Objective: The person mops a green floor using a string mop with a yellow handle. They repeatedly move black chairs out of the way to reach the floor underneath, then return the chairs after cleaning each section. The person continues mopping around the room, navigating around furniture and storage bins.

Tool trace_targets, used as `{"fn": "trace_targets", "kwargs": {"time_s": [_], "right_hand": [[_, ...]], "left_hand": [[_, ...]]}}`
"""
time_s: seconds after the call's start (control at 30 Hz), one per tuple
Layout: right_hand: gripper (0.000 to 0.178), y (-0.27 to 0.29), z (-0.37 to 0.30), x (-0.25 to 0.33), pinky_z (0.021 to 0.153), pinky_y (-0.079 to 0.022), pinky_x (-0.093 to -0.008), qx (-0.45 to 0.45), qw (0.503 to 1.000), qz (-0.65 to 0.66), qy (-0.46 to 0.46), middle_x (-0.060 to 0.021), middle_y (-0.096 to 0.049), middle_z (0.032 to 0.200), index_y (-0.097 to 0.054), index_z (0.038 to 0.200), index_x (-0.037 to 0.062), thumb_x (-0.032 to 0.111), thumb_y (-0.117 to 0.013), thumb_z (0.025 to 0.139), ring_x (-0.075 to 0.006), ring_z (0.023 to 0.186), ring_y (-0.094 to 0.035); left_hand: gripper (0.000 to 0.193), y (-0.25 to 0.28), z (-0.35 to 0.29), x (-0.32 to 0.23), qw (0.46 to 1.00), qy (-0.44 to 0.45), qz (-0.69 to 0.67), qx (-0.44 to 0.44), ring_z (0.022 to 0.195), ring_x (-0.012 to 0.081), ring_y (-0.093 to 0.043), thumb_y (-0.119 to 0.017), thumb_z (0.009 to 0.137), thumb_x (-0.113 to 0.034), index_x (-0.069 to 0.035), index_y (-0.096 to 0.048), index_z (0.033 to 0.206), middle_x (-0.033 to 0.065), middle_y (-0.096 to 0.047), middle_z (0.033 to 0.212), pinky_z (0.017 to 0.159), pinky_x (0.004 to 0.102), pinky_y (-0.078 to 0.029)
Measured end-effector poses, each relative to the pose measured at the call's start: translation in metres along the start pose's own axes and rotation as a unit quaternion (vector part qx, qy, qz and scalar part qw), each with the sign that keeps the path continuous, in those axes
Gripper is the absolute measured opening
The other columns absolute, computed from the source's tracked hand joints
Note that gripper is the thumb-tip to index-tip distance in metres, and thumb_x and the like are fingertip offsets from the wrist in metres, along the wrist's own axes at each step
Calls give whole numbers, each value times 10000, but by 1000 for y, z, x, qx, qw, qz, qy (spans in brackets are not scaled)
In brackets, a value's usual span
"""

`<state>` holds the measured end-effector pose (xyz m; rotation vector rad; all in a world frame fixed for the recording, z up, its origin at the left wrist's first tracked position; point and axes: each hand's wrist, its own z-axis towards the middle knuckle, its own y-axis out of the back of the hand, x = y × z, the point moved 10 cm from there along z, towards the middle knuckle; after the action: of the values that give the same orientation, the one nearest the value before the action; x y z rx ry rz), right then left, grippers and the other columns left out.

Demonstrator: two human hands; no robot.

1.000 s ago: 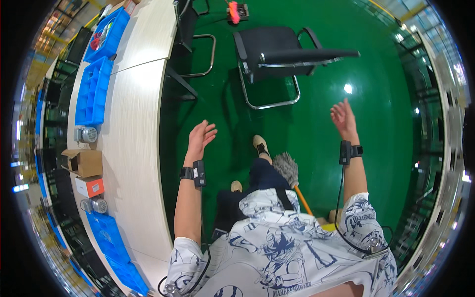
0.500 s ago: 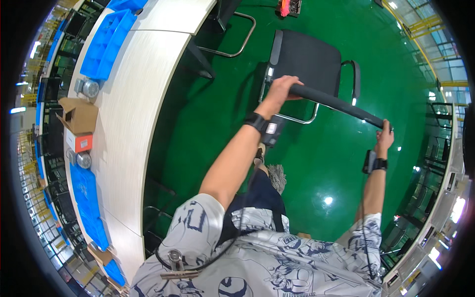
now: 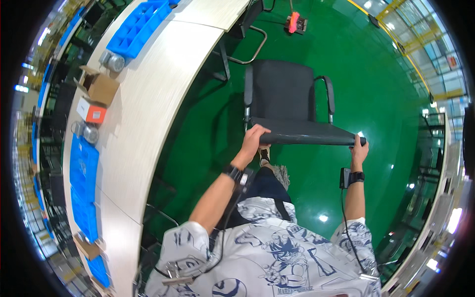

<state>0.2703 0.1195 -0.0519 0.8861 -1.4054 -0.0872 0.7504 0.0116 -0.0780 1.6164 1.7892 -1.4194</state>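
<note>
A black office armchair (image 3: 282, 91) stands before me on the green floor, its back toward me and its seat beyond. My left hand (image 3: 251, 143) is closed round the left end of the backrest (image 3: 307, 134), thumb on top. At the other end, my right hand (image 3: 359, 151) grips the right corner of that same top edge. Both arms are stretched forward, with a black band and a small device on each wrist. The chair's legs are mostly hidden below the backrest.
A long pale table (image 3: 131, 123) runs along my left, bearing blue trays (image 3: 141, 29), an open cardboard box (image 3: 103, 88) and small metal motors (image 3: 114, 61). Another chair (image 3: 247, 22) stands by its far end. Beyond lies a dustpan (image 3: 297, 25); a grey mop head (image 3: 282, 174) is near my foot.
The chair has swung round to the left and now sits squarer to me, its backrest edge nearly level. Both hands have kept their hold and come closer to my body. The view has shifted too.
</note>
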Motion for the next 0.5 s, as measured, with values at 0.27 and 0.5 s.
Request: {"fn": "trace_targets", "kwargs": {"time_s": [0.27, 0.5], "right_hand": [[386, -70, -111, 73, 561, -515, -365, 88, 989, -35, 113, -157, -650, 738, -577, 887, -31, 327, -690, 797, -236, 615, -645], [505, -168, -192, 139, 661, -516, -441, 181, 967, -103, 148, -224, -654, 766, -525, 977, -43, 401, -664, 782, -361, 729, -662]], "left_hand": [[198, 109, -134, 1, 990, -67, 86, -86, 737, 109, -565, -530, 940, -184, -27, -633, 878, 13, -536, 856, 578, 275, -528], [149, 188, -204, -16, 977, -49, 71, -194, 862, 96, -548, -553, 949, -176, -52, -625, 910, -1, -523, 922, 632, 270, -517]]}}
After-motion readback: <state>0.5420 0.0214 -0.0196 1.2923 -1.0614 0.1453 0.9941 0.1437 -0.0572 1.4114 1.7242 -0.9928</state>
